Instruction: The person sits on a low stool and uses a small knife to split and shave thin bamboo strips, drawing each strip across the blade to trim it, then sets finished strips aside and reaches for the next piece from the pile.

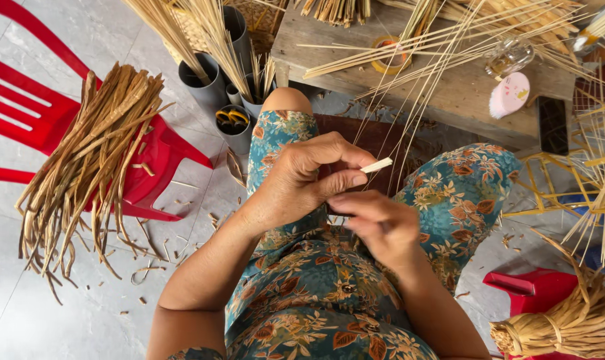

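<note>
Head view, seated person, floral teal-and-orange trousers (pixel 302 293), both hands over the lap. Left hand (pixel 302 180) curled nearly closed, thumb and forefinger pinching a short pale flat strip of split cane (pixel 377 165) that sticks out to the right of the fingertips, above the gap between the knees. Right hand (pixel 382 223) just below and right of it, fingers loosely bent, tips close to the left thumb; whether it grips anything, cannot tell, the palm faces away. Thin long straw-coloured sticks (pixel 409 107) slant down from the weathered wooden bench (pixel 462 93) toward the hands; contact with the hands unclear. Bench carries a roll of tape (pixel 390 57), a small clear glass jar (pixel 509 57), a pink oval object (pixel 509 95) and a dark phone (pixel 552 125). Left: red plastic chair (pixel 152 167) draped with a bundle of brown dried flat reed strips (pixel 89 167). Grey plastic tubes (pixel 216 80) hold more sticks; one holds yellow-handled scissors (pixel 232 118). Lower right: tied straw bundle (pixel 569 323) on a red stool (pixel 532 290). Grey tiled floor (pixel 49 300) littered with scraps.
</note>
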The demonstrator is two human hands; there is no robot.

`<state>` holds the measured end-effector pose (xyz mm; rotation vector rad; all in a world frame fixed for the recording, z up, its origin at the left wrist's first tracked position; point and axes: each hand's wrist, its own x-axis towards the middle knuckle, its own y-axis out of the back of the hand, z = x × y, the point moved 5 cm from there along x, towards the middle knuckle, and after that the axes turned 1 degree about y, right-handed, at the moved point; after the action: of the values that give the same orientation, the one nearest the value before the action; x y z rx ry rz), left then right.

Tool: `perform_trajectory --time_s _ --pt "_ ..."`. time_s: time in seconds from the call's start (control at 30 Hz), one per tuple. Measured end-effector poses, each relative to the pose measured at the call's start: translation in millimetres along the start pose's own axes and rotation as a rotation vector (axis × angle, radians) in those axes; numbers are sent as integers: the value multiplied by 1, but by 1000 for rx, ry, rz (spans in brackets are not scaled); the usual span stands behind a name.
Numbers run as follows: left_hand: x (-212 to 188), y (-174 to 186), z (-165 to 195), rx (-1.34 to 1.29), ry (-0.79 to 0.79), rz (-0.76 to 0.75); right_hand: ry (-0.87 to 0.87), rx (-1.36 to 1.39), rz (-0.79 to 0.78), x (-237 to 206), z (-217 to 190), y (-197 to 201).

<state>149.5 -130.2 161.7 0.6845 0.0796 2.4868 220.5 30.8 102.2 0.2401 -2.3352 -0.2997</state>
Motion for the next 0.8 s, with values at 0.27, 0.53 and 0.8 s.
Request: perform_trajectory --time_s 0.27,0.53,0.8 --pt "-14 11 10 149 -153 109 -693 551 292 -44 69 22" --pt "-22 10 11 160 -91 161 -547 651 202 -5 10 11" --pt "-25 11 12 200 -97 181 -618 1061 108 25 -33 -4"
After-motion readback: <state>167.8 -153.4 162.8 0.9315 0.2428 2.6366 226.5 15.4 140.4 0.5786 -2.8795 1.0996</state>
